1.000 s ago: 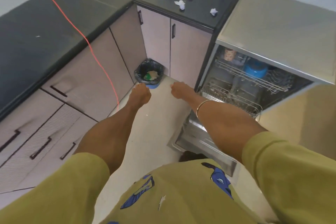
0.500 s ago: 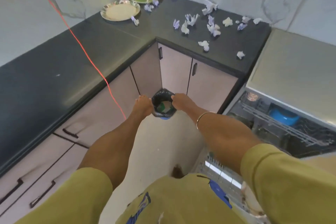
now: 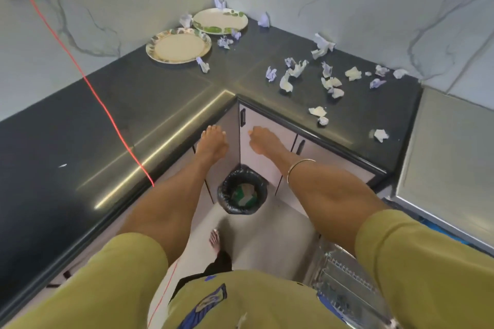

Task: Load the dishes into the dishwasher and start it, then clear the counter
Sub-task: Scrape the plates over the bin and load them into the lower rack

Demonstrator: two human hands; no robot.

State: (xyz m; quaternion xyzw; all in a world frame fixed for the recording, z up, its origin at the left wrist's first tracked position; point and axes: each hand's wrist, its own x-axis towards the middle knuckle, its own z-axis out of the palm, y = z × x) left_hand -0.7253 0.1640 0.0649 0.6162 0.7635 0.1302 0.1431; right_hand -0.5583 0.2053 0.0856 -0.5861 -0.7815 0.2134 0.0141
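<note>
Both hands, left hand [image 3: 213, 141] and right hand [image 3: 263, 141], are reaching out empty, fingers relaxed, toward the two plates [image 3: 179, 45] sitting in the counter [image 3: 160, 93] corner, probably for loading the dishwasher [image 3: 344, 283].

plates [image 3: 178, 47] on counter [image 3: 133, 99] corner (paper scraps [image 3: 299, 69] right) | bin [image 3: 242, 192] below

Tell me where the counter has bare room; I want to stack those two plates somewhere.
Free: the left run of the black counter, from the red cable toward the near edge. Also a strip at the inner corner, before the nearer plate. Crowded: the right run, littered with crumpled paper scraps, and around the far plate.
</note>
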